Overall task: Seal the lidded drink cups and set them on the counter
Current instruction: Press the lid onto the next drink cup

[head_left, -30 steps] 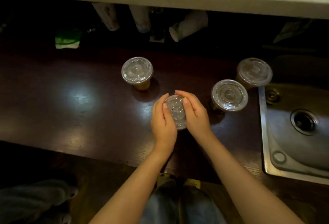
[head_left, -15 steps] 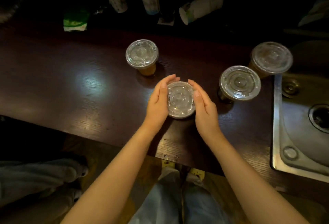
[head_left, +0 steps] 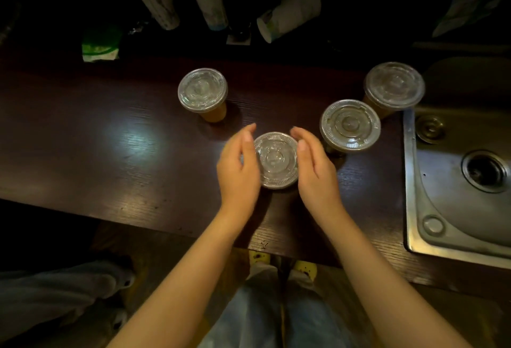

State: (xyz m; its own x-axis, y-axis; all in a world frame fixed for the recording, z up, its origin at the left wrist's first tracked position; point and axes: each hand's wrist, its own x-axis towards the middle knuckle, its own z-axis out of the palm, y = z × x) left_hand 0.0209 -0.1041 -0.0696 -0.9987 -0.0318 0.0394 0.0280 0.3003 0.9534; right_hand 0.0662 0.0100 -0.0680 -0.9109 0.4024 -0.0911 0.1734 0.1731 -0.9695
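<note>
Near lidded cup (head_left: pixel 276 161) upright on dark counter (head_left: pixel 138 140), between left hand (head_left: pixel 237 173) and right hand (head_left: pixel 318 179). Fingers of 2 hands relaxed, nearly straight, gripping nothing. Likely best: press rim evenly all round, steady cup base, avoid squeezing walls, spilling drink.

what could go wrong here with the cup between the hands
1. The near cup stands between the left hand and the right hand. A sideways nudge from either could tip it, and whether it is fully sealed cannot be told from above.
2. The right hand is close to the neighbouring cup. A swing to the right might knock that one toward the sink.
</note>
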